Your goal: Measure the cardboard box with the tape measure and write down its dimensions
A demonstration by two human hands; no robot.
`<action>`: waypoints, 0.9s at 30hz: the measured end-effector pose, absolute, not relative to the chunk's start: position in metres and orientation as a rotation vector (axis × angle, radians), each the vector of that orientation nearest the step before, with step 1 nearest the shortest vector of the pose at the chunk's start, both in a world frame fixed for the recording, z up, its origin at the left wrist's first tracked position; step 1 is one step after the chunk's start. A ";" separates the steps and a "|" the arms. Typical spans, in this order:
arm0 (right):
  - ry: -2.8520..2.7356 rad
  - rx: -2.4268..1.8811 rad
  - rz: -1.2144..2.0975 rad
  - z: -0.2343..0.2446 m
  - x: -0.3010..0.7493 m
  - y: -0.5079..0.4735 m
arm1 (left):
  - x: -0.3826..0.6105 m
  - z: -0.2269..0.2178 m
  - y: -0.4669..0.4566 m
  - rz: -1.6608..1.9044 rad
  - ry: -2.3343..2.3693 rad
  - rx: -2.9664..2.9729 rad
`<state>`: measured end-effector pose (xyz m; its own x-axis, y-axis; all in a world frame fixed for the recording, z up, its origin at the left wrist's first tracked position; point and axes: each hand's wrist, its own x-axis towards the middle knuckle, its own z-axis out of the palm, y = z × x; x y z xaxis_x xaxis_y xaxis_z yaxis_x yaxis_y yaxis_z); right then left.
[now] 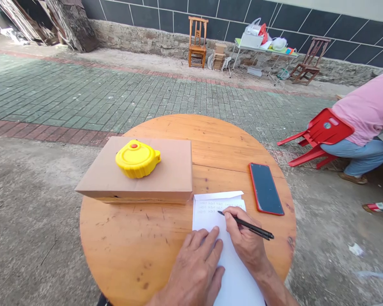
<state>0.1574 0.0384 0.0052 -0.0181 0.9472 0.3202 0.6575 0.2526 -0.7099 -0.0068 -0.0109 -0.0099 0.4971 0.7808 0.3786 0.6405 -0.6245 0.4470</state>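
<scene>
My right hand point(244, 240) grips a black pen point(247, 226), its tip resting on a white sheet of paper point(210, 212) with a few lines of small writing near the top. My left hand point(196, 267) lies flat with fingers stretched out, pressing the paper down on the round wooden table point(130, 250). A flat cardboard box point(169, 174) sits on the table's left side, and a yellow tape measure point(137, 159) rests on top of it. A phone in a red case point(266, 188) lies screen up to the right of the paper.
A person in a pink shirt point(367, 110) sits on a tipped red plastic chair point(319, 136) at the right. Across the paved ground stand a wooden chair point(197, 42), a folding table with bags point(261, 44) and another wooden chair point(309, 59) by the wall.
</scene>
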 end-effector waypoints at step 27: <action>-1.758 -1.474 0.490 0.003 0.157 0.039 | -0.008 -0.007 -0.011 0.769 1.217 2.472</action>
